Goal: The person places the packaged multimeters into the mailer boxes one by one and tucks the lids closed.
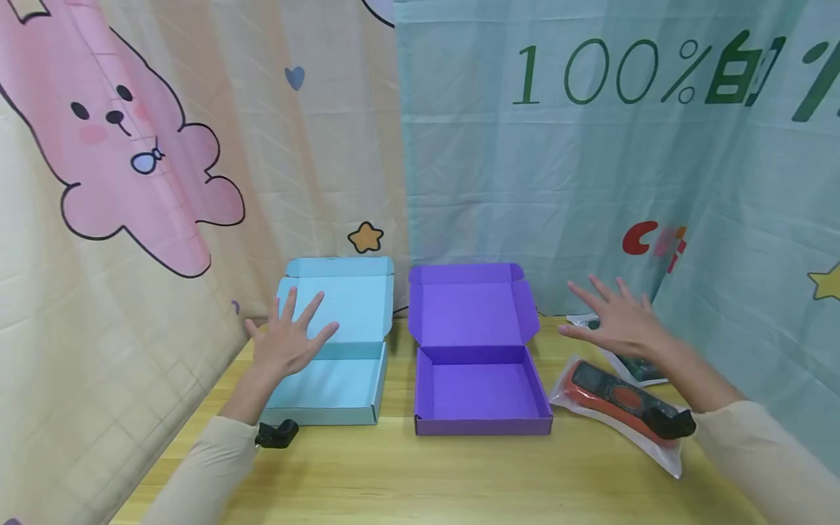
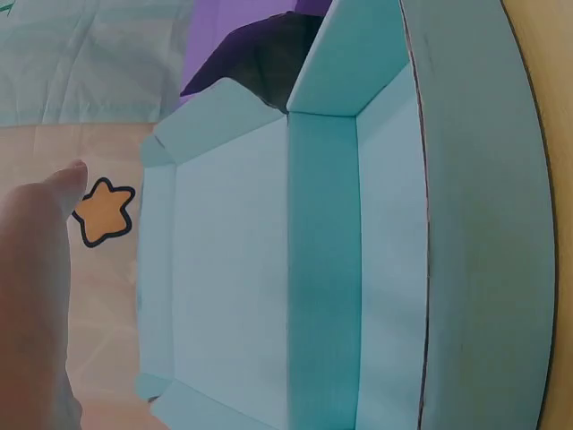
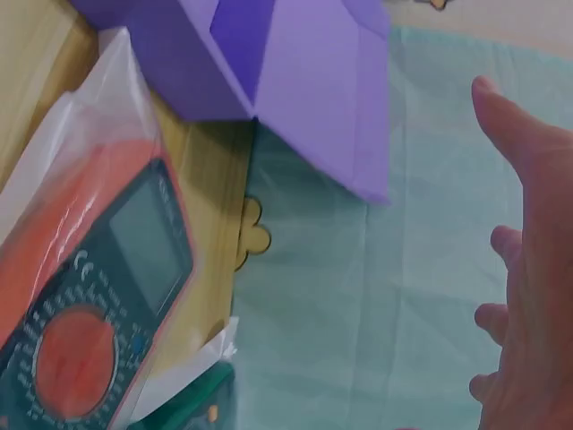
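My left hand point(image 1: 286, 345), fingers spread and holding nothing, hovers over the light blue cardboard box point(image 1: 321, 397), whose lid stands raised at the back. Beside that box sits a purple cardboard box point(image 1: 484, 426), its lid also up and its inside bare. With fingers splayed, my right hand point(image 1: 620, 321) is raised above the right side of the table. Below it lies a red and dark multimeter point(image 1: 613, 394) in a clear plastic bag. Behind the multimeter is a second clear bag point(image 1: 639, 368) with a dark green item inside, partly hidden by my right hand.
The wooden table point(image 1: 394, 474) carries both boxes side by side. A cream curtain point(image 1: 315, 160) with cartoon prints hangs at the back and left, and a teal curtain point(image 1: 499, 168) at the back and right. Each wrist wears a black camera.
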{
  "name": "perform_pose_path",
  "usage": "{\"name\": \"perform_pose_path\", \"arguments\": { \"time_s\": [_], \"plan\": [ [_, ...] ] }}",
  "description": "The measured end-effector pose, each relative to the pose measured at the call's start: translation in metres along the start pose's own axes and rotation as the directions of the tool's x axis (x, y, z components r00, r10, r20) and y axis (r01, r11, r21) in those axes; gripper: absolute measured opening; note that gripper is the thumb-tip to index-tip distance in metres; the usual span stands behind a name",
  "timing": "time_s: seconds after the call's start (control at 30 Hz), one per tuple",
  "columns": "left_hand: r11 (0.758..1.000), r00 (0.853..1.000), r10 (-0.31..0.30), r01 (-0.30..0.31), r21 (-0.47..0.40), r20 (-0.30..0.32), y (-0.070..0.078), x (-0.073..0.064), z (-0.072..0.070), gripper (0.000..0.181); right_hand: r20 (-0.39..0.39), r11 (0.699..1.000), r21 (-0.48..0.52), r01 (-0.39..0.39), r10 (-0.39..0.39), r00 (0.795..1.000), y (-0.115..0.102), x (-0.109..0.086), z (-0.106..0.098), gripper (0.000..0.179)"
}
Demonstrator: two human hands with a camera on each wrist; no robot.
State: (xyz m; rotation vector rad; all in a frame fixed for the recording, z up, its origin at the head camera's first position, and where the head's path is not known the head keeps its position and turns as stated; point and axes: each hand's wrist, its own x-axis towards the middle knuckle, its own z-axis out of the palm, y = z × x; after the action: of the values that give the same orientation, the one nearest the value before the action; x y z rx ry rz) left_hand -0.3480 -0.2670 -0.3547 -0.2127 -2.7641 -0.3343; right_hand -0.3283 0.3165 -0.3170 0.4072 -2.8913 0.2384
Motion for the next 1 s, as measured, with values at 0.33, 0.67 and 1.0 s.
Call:
{"name": "perform_pose_path", "arguments": {
  "time_s": [0.33,0.67,1.0],
  "plan": [
    [0.998,0.999,-0.005,0.002,-0.057,-0.036,-0.022,-0.015,-0.003,0.086,-0.015,0.995,0.096,-0.013,0.014,1.0,0.045,-0.004,0.012,0.099],
    [0.997,0.998,0.012,-0.016,-0.082,-0.056,-0.045,-0.028,-0.011,0.087,-0.032,0.985,0.169,-0.03,0.036,0.999,0.089,-0.012,0.029,0.098],
    [0.908,0.999,0.022,-0.001,-0.419,0.047,-0.073,-0.046,-0.01,0.098,0.041,0.943,0.315,-0.109,0.102,0.994,0.111,-0.016,0.04,0.101]
  ]
}}
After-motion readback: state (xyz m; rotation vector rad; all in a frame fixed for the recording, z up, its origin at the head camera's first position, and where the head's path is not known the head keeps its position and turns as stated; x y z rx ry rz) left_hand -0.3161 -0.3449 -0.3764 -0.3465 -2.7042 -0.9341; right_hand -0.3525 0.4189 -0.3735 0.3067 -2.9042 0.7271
